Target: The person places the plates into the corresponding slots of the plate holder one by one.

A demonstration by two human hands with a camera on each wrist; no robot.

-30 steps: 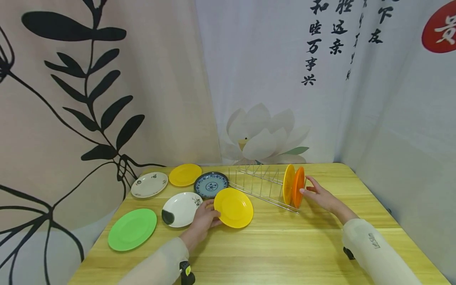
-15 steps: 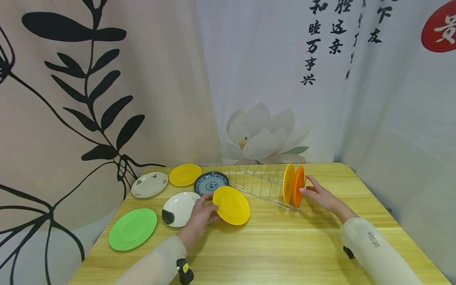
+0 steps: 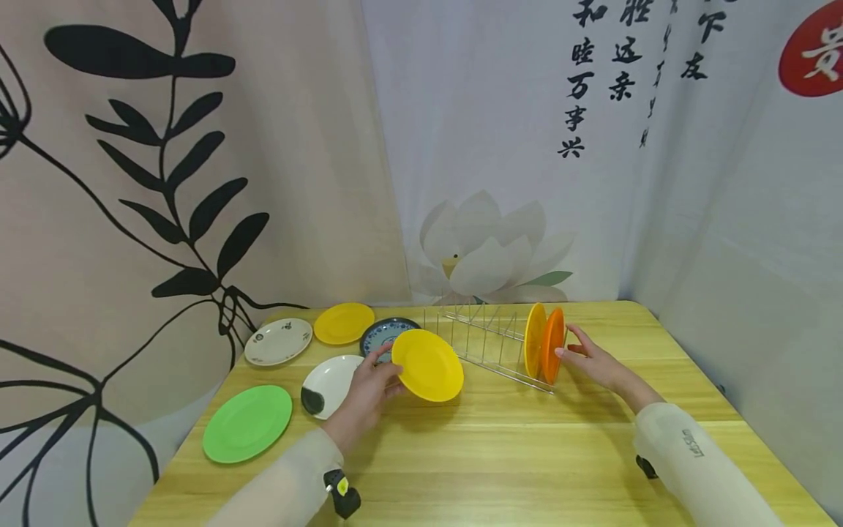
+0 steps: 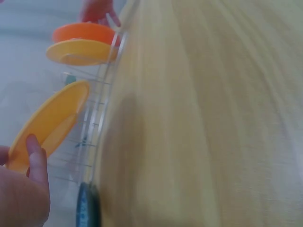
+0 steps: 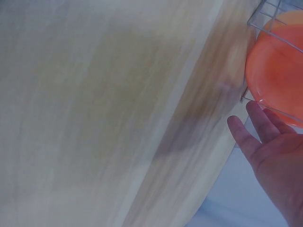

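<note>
My left hand (image 3: 364, 395) grips a yellow plate (image 3: 429, 366) by its left rim, thumb on its face. The plate is tilted above the table, its shadow below; in the left wrist view this held plate (image 4: 52, 125) overlaps the wire rack. At the right end of the dish rack (image 3: 507, 374), my right hand (image 3: 596, 362) has its fingers extended, tips right at the end wires beside an orange plate (image 3: 553, 345). That plate and a darker yellow plate (image 3: 534, 340) stand upright in the rack's right slots. In the right wrist view the fingers (image 5: 262, 122) hold nothing.
Left of the rack lie a blue-patterned plate (image 3: 382, 334), partly hidden, a white plate with a dark patch (image 3: 329, 384), a green plate (image 3: 247, 424), a flowered white plate (image 3: 278, 342) and another yellow plate (image 3: 344, 323). A printed curtain (image 3: 316, 183) hangs behind the table.
My left hand has raised the yellow plate and moved it slightly toward the back, so it covers part of the blue-patterned plate. The right hand has stayed at the rack's end.
</note>
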